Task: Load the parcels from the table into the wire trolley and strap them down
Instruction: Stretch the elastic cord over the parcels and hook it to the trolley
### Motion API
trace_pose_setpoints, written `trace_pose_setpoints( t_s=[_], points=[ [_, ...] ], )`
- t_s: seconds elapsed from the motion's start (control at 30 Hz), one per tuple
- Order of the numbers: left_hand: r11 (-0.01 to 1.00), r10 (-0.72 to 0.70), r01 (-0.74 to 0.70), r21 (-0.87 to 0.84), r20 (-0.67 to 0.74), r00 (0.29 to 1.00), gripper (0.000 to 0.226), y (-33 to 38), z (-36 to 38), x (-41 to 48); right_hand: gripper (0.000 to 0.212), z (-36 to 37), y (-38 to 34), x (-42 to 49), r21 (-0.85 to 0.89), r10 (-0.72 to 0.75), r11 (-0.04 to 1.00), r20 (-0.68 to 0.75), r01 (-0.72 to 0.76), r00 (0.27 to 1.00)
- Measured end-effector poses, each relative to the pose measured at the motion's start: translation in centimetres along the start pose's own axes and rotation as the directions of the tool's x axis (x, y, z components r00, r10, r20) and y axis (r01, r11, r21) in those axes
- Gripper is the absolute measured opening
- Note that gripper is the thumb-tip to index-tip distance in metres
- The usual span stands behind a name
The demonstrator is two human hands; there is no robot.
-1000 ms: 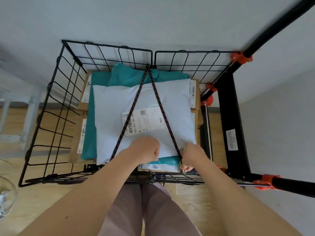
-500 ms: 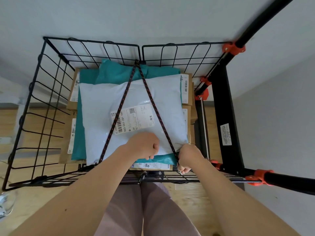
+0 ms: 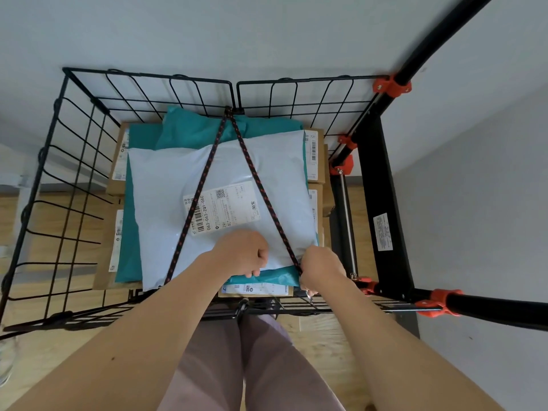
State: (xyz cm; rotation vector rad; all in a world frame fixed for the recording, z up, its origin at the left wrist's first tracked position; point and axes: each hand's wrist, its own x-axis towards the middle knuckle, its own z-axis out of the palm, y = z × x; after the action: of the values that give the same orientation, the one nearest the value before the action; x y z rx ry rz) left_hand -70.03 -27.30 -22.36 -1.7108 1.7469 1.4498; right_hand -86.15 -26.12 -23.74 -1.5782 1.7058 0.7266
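Note:
The black wire trolley (image 3: 74, 179) holds stacked parcels: brown cardboard boxes (image 3: 115, 161) at the bottom, teal mailers (image 3: 189, 129) over them, and a white mailer (image 3: 166, 185) with a barcode label on top. A black bungee cord with red flecks (image 3: 261, 188) runs in a V from the far rim over the white mailer to the near rim. My right hand (image 3: 321, 266) is shut on the cord's right end at the near rim. My left hand (image 3: 241, 252) rests as a fist on the near edge of the white mailer, fingers curled over it.
A black frame with orange clamps (image 3: 391, 86) stands at the trolley's right side, against a grey wall. White table legs (image 3: 17, 179) and wooden floor (image 3: 50, 351) show at the left. My legs are right behind the trolley's near rim.
The hands have barely shifted; the right hand still grips the cord's end at the near rim. The camera view has moved slightly.

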Motion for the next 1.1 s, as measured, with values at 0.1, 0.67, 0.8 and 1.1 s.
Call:
trace_pose_setpoints(
  t_s=[0.1,0.67,0.8,1.1],
  points=[
    [1.0,-0.001,0.001,0.009,0.009,1.0,0.018,0.0,0.1,-0.1,0.024,-0.1,-0.3,-0.2,0.011,0.04,0.999,0.041,-0.04,0.998],
    [0.999,-0.009,0.006,0.036,0.071,0.997,0.023,-0.5,-0.1,-0.1,0.031,-0.3,-1.2,-0.6,-0.117,0.05,0.992,0.006,-0.049,0.999],
    [1.0,-0.019,0.018,0.016,0.092,0.996,0.022,-0.5,-0.2,0.1,0.009,-0.6,-1.4,-0.3,-0.108,0.046,0.994,0.169,-0.028,0.985],
    [0.998,-0.06,0.058,0.016,0.136,0.989,0.019,-0.1,-0.3,0.4,0.036,-0.3,-1.1,0.5,-0.1,0.058,0.994,0.209,-0.038,0.976]
  ],
)
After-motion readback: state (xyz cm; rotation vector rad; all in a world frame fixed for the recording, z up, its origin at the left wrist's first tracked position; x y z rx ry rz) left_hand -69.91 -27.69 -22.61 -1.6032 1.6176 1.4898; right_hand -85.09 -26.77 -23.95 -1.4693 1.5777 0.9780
